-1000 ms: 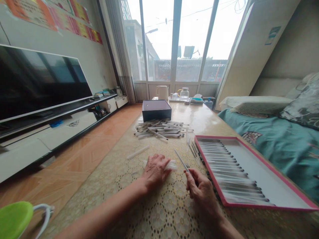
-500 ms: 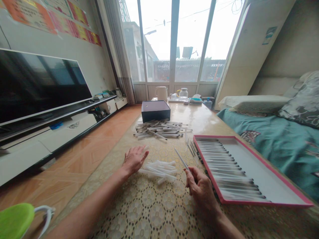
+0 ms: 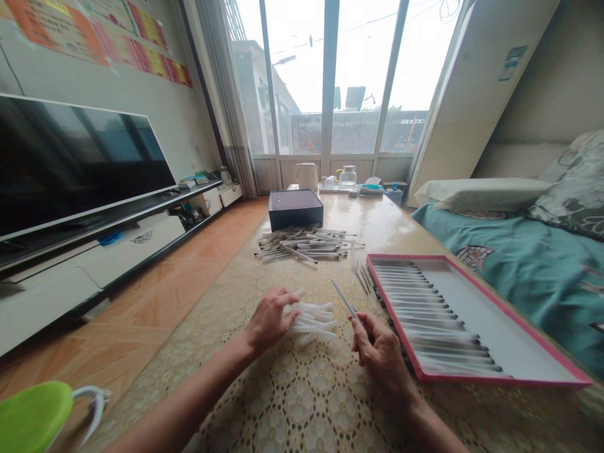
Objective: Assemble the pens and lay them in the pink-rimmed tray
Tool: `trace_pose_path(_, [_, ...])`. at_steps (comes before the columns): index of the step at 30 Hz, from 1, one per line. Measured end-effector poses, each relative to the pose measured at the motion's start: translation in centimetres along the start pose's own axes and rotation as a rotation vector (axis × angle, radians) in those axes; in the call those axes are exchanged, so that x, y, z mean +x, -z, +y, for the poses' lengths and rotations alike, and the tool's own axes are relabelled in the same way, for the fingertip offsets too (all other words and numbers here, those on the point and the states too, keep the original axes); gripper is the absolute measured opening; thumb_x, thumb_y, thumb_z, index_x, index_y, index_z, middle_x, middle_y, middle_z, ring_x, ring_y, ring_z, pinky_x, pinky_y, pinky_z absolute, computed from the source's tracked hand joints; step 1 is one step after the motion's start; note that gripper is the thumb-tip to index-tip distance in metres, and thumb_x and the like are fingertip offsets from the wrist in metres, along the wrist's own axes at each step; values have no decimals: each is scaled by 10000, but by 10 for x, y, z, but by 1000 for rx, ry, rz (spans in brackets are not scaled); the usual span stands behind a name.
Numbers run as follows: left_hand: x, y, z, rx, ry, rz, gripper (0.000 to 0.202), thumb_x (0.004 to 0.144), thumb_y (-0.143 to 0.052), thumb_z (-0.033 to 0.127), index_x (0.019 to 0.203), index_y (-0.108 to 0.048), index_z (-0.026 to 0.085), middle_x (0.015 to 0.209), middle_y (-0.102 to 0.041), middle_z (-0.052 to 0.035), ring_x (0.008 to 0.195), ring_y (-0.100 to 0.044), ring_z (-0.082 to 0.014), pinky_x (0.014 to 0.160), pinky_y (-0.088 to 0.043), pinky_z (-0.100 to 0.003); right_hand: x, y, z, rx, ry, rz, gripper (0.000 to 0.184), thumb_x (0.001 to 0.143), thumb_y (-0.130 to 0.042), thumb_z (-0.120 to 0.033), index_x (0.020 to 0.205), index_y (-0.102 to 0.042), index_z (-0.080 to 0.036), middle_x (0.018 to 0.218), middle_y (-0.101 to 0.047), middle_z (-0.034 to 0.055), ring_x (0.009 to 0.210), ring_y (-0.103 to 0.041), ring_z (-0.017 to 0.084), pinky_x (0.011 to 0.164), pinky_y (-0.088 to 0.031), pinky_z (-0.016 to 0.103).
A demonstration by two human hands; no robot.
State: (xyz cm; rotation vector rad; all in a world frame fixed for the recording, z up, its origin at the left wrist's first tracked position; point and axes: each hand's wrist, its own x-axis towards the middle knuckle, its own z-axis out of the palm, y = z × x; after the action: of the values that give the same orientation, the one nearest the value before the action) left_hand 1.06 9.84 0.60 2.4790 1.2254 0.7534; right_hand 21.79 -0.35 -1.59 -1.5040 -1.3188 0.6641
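Note:
My left hand (image 3: pixel 272 319) is at the left side of a small pile of white plastic tubes (image 3: pixel 314 319). Its fingers are bent over the tubes, with the thumb apart from them; whether a fingertip touches a tube is hard to see. In my right hand (image 3: pixel 376 343) a slim grey pen (image 3: pixel 343 297) is pinched, its narrow end pointing up and left. To the right lies a shallow pink-rimmed tray (image 3: pixel 409 352) with a row of pale, dark-ended pens (image 3: pixel 425 308) along its left side. A few dark thin sticks (image 3: pixel 367 282) lie beside that tray.
Farther along the patterned table (image 3: pixel 302 402) is a heap of pens (image 3: pixel 306 245) before a dark blue box (image 3: pixel 296 217). A kettle (image 3: pixel 306 175) and a glass jug (image 3: pixel 348 175) stand at the far end. A green seat (image 3: pixel 35 415) is at lower left, a bed (image 3: pixel 519 264) at right.
My left hand has moved right, from beside the white tubes to over their left end, and its fingers have curled. My right hand still holds the pen in nearly the same place.

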Motion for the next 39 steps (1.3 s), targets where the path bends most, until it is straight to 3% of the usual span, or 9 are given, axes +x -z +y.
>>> trace_pose_path(4, [9, 1, 3, -29, 18, -4, 132, 690, -605, 160, 799, -673, 190, 841, -639, -61, 865, -573, -222, 805, -429, -347, 0, -1, 2, 4, 3, 1, 286, 873, -413, -414, 917, -543, -164, 514, -507, -41, 405, -453, 105, 429, -360, 201])
trace_pose_path(8, [5, 10, 14, -111, 59, 43, 150, 783, -520, 227, 836, -651, 179, 828, -648, -63, 804, -583, -202, 732, -444, -319, -2, 1, -3, -38, 26, -29, 254, 888, -368, -356, 932, -530, -165, 548, -539, -27, 444, -491, 118, 451, -371, 206])
trace_pose_path(9, [0, 12, 19, -183, 93, 44, 177, 803, -499, 257, 850, -648, 173, 788, -649, -57, 738, -587, -184, 676, -451, -296, -3, 2, -6, -73, 46, -34, 240, 888, -360, -334, 890, -535, -170, 569, -546, -19, 471, -503, 122, 469, -376, 210])
trace_pose_path(12, [-22, 13, 34, -729, 353, 14, 202, 766, -575, 314, 866, -646, 154, 609, -602, -13, 565, -536, -135, 532, -426, -239, -8, 7, -19, -210, 147, -60, 246, 880, -349, -282, 758, -540, -185, 613, -556, -2, 557, -527, 138, 538, -386, 227])
trace_pose_path(14, [-39, 9, 42, -983, 480, 79, 183, 699, -665, 303, 809, -634, 159, 604, -584, 11, 520, -491, -95, 485, -388, -201, -11, 9, -26, -276, 223, -97, 235, 879, -356, -270, 791, -558, -188, 657, -580, 6, 608, -544, 146, 576, -387, 234])
trace_pose_path(18, [-61, -3, 46, -1278, 683, 199, 218, 612, -751, 290, 722, -626, 149, 538, -515, 51, 431, -394, -33, 409, -304, -152, -16, 9, -33, -316, 349, -222, 205, 895, -382, -281, 952, -563, -205, 745, -613, 5, 633, -556, 132, 605, -385, 226])
trace_pose_path(22, [-59, -6, 40, -1469, 792, 271, 289, 568, -785, 262, 795, -655, 138, 636, -579, 24, 488, -461, -28, 470, -379, -135, -18, 10, -34, -393, 365, -251, 181, 877, -425, -273, 802, -574, -204, 689, -573, -6, 587, -522, 118, 579, -365, 225])
trace_pose_path(27, [-54, -6, 37, -1560, 769, 239, 261, 620, -756, 283, 799, -649, 128, 613, -587, 11, 503, -494, -40, 474, -388, -137, -19, 10, -34, -491, 379, -257, 163, 849, -446, -247, 739, -558, -200, 638, -524, -16, 532, -468, 108, 532, -335, 227])
trace_pose_path(39, [-55, -11, 39, -1500, 742, 204, 217, 680, -701, 322, 770, -597, 155, 654, -633, -1, 532, -555, -76, 485, -414, -170, -21, 4, -31, -497, 399, -228, 166, 843, -450, -244, 724, -557, -201, 612, -520, -22, 505, -470, 101, 512, -338, 231])
